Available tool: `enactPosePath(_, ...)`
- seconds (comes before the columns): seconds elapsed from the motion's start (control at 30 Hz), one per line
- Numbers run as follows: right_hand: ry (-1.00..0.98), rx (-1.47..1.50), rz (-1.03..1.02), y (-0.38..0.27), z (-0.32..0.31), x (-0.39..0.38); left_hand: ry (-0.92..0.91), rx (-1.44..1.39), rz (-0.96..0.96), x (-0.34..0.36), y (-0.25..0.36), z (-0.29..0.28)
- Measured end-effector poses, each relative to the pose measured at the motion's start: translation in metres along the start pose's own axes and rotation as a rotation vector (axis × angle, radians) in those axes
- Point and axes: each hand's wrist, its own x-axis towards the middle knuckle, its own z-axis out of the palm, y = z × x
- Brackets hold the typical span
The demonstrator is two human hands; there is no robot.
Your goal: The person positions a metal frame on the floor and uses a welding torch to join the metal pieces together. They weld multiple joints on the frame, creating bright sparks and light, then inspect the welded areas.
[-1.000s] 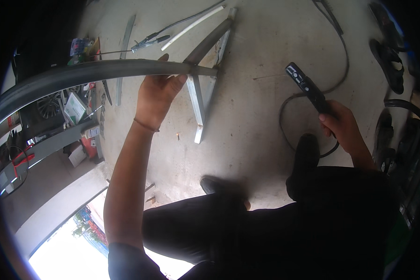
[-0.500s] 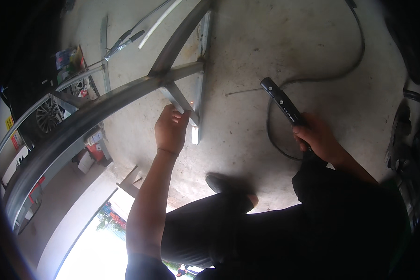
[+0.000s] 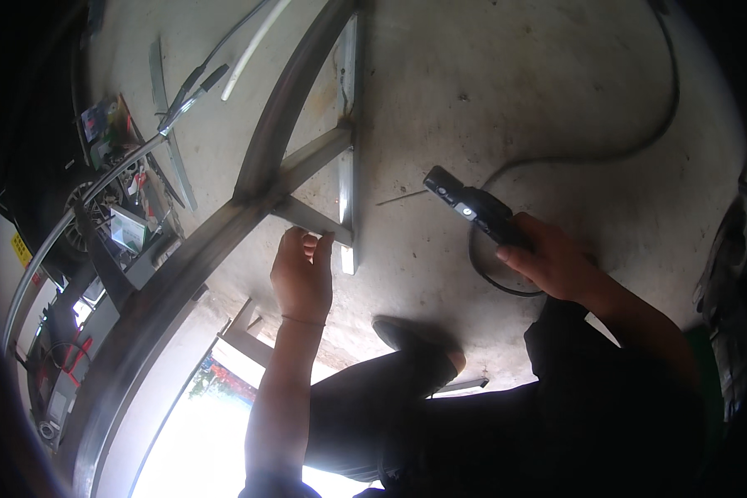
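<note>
My left hand [image 3: 301, 272] is closed, thumb and fingers pinching the lower edge of a short flat metal brace [image 3: 307, 221]. This brace spans from a curved steel tube [image 3: 286, 104] to a straight metal bar [image 3: 348, 187], close to the bar's near end. In my right hand [image 3: 552, 257] is a black welding electrode holder [image 3: 473, 207], gripped by its handle. A thin rod [image 3: 400, 198] sticks out from its head toward the frame, its tip apart from the metal. The holder's black cable [image 3: 589, 159] loops over the floor.
A clamp with black handles [image 3: 192, 95] sits on the frame's far-left tube. White tube [image 3: 253, 50] lies near it. Boxes and a wheel [image 3: 76, 217] stand at the left. My shoe [image 3: 402, 336] rests on the concrete floor [image 3: 473, 108]. Dark objects line the right edge.
The electrode holder has tilted and shifted left, with its rod. My left hand stays at the brace, now at its lower edge. The whole view has shifted slightly; a spark-like glow on the brace is gone.
</note>
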Motion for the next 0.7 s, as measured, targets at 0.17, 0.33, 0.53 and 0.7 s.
enactPosePath(0.17, -0.113, -0.252, -0.078, -0.005, 0.020, 0.036, -0.046, 0.223, -0.044, 0.002, 0.016, -0.003)
enactPosePath(0.33, -0.169, -0.266, -0.064, -0.008, 0.025, 0.049, -0.036, 0.159, -0.071, 0.003, 0.020, -0.003)
enactPosePath(0.53, -0.187, -0.276, -0.022, -0.012, 0.029, 0.053, -0.015, 0.104, -0.071, 0.003, 0.022, 0.000)
enactPosePath(0.7, -0.177, -0.325, -0.082, -0.006, 0.040, 0.058, -0.015, 0.135, -0.073, 0.000, 0.015, 0.000)
